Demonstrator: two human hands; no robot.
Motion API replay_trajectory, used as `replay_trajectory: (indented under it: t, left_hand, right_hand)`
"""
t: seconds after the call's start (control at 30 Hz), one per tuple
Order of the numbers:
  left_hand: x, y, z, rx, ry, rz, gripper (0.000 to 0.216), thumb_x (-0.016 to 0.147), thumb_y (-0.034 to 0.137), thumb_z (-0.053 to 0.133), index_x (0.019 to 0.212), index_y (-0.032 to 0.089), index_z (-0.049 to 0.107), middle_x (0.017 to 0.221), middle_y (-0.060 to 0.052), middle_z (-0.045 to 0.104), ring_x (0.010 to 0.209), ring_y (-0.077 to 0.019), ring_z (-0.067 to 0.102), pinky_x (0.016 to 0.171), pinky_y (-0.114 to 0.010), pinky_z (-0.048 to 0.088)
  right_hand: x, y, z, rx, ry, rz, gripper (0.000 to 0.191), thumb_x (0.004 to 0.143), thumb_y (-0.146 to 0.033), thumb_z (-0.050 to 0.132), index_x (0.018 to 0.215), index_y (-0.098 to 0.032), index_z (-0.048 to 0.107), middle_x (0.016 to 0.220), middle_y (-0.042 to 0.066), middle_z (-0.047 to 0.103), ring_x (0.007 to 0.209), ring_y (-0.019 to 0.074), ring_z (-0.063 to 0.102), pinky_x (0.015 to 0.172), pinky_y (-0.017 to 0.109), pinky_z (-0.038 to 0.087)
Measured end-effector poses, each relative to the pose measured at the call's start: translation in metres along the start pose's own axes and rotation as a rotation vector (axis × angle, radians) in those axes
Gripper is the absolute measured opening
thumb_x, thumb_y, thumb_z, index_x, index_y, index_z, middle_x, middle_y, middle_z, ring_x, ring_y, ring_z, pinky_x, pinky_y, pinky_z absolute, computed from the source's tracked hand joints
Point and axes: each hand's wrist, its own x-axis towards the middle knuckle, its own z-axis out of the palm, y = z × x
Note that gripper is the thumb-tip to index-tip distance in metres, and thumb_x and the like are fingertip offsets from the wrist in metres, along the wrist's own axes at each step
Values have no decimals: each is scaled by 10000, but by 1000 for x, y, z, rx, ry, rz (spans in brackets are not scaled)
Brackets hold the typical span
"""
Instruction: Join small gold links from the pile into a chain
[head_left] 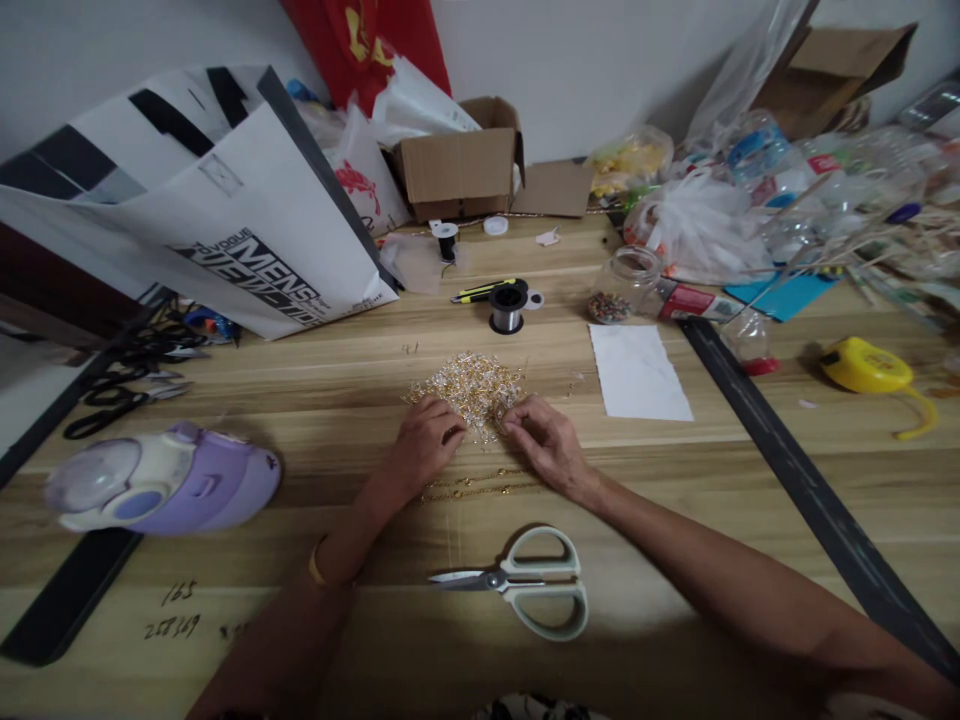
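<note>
A small heap of gold-coloured metal findings lies in the middle of the wooden table. My left hand rests at the heap's near left edge with its fingers curled in. My right hand sits at the near right edge, fingertips pinched together on pieces of the heap; what it pinches is too small to name. A thin gold chain lies on the table between my wrists. Pale green scissors lie closed just in front of my arms.
A lilac bottle lies on its side at left, black scissors beyond it. A wire spool, bead jar, white paper, yellow tape measure, a cardboard box and a large paper bag crowd the back.
</note>
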Motion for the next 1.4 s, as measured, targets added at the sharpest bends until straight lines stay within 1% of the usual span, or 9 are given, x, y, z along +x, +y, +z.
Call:
replay_trajectory:
  t: [0.4, 0.63, 0.73, 0.87, 1.0, 1.13, 1.23, 1.4]
  left_hand:
    - [1, 4, -4, 29, -32, -4, 117, 824, 144, 569, 737, 168, 643, 775, -41, 614, 831, -193, 517, 809, -351, 428]
    - [0, 5, -2, -20, -9, 4, 128, 819, 137, 572, 708, 172, 624, 760, -36, 602, 818, -188, 511, 779, -330, 426]
    - [1, 3, -1, -78, -6, 7, 123, 807, 118, 577, 709, 175, 624, 752, -31, 618, 813, -185, 520, 772, -322, 428]
    - [2, -1, -2, -189, 17, -32, 115, 790, 90, 582, 728, 173, 631, 756, -26, 659, 813, -178, 554, 765, -306, 445]
    - [2, -3, -3, -239, 50, -105, 98, 778, 90, 589, 769, 167, 648, 800, -38, 678, 821, -174, 596, 767, -300, 466]
    - [2, -7, -4, -223, 87, -122, 85, 776, 101, 598, 785, 166, 651, 815, -38, 689, 810, -174, 611, 760, -303, 470]
    - [3, -10, -6, -189, 110, -106, 92, 776, 97, 598, 766, 174, 647, 794, -27, 692, 792, -171, 609, 759, -307, 463]
    - [2, -9, -6, -127, 68, -56, 90, 794, 130, 603, 734, 183, 646, 761, -18, 664, 783, -171, 577, 779, -324, 441]
  right_hand:
    - [0, 1, 0, -8, -6, -8, 128, 895, -274, 516, 810, -195, 568, 763, 36, 574, 728, 168, 544, 668, 293, 436]
    - [0, 0, 0, -12, -14, 0, 121, 889, -261, 519, 807, -193, 575, 770, 41, 581, 735, 172, 547, 669, 295, 439]
    - [0, -1, -1, -15, -16, 3, 128, 893, -263, 515, 806, -191, 575, 761, 37, 572, 731, 169, 544, 668, 293, 435]
    - [0, -2, -1, -14, -17, 1, 137, 897, -265, 513, 799, -187, 568, 758, 34, 566, 726, 164, 542, 665, 288, 430]
    - [0, -1, -1, -23, -23, -2, 134, 901, -257, 506, 803, -188, 566, 755, 32, 567, 720, 160, 537, 653, 284, 429]
    - [0, -1, -1, -31, -14, -10, 127, 895, -253, 512, 802, -189, 569, 765, 39, 576, 729, 166, 542, 652, 289, 431]
    - [1, -2, -1, -24, -13, -4, 132, 893, -261, 515, 799, -190, 574, 757, 38, 573, 722, 169, 544, 653, 292, 432]
    - [1, -3, -1, -18, -13, -4, 133, 894, -275, 513, 806, -194, 572, 762, 40, 578, 728, 172, 545, 662, 296, 437]
